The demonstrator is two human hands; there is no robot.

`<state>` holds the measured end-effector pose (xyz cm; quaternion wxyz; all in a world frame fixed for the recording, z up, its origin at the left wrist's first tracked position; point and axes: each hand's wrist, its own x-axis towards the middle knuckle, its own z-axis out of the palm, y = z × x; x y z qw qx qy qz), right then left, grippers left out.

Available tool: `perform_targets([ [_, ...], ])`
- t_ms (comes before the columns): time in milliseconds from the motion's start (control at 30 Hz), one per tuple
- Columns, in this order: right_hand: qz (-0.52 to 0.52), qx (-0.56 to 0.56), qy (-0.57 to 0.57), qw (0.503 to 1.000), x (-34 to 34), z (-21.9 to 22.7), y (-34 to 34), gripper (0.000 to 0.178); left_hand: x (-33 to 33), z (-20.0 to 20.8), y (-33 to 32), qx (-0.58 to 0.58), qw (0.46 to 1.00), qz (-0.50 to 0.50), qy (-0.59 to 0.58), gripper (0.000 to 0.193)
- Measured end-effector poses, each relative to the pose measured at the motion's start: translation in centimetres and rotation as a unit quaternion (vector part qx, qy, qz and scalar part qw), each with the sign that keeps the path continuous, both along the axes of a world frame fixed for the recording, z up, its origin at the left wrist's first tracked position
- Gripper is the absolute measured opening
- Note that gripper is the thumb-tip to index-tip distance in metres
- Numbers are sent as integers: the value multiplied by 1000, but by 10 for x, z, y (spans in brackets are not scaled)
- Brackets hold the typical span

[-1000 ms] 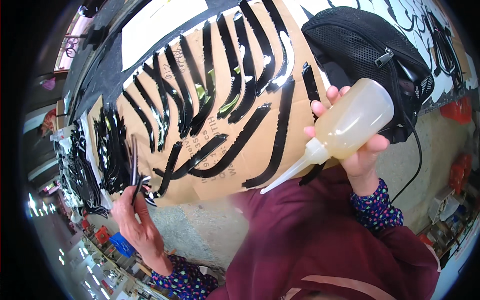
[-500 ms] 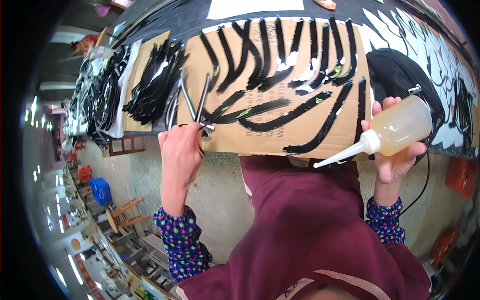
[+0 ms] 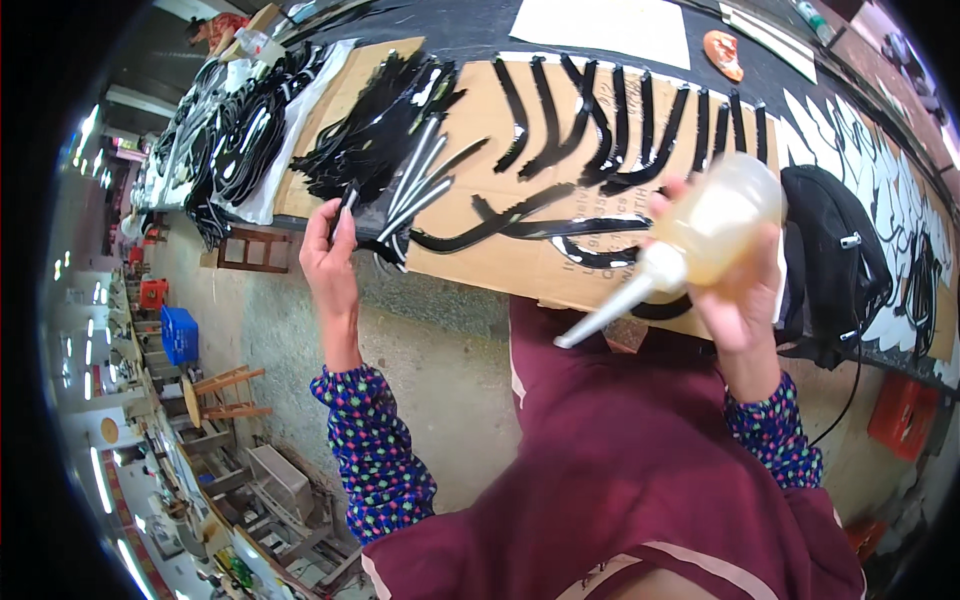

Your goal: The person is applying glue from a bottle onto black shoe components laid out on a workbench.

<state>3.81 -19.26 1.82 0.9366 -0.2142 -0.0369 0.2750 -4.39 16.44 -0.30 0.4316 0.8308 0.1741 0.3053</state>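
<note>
My left hand (image 3: 333,245) is closed in a pinch on the end of a black strip (image 3: 348,197), at the near edge of a heap of black strips (image 3: 375,125). Beside it, several grey-sided strips (image 3: 418,190) lie fanned out. My right hand (image 3: 735,310) grips a translucent squeeze bottle (image 3: 735,205) with yellowish liquid inside. Its long white nozzle (image 3: 610,312) slants down past the near edge of a cardboard sheet (image 3: 480,270). Rows of black strips (image 3: 620,125) lie on that cardboard, some with wet-looking shine; the bottle and right hand hide part of them.
To the right stands a black mesh bag (image 3: 835,250), next to many white cut pieces (image 3: 870,160). Bundled black cords (image 3: 245,150) fill the far left of the table. A white sheet (image 3: 600,30) and an orange-and-white object (image 3: 723,55) lie at the back.
My left hand has left the grey-sided strips and moved left to the black heap, pinching a strip there. The right hand has brought the bottle leftward over the cardboard. The view has shifted.
</note>
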Motion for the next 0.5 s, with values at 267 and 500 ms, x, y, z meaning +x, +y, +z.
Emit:
perform_targets([
  [267, 155, 31, 126, 979, 40, -35, 192, 58, 2, -2, 27, -216, 961, -33, -168, 15],
  [500, 81, -85, 54, 992, 47, -86, 256, 43, -49, -12, 68, -331, 901, 53, -276, 16],
])
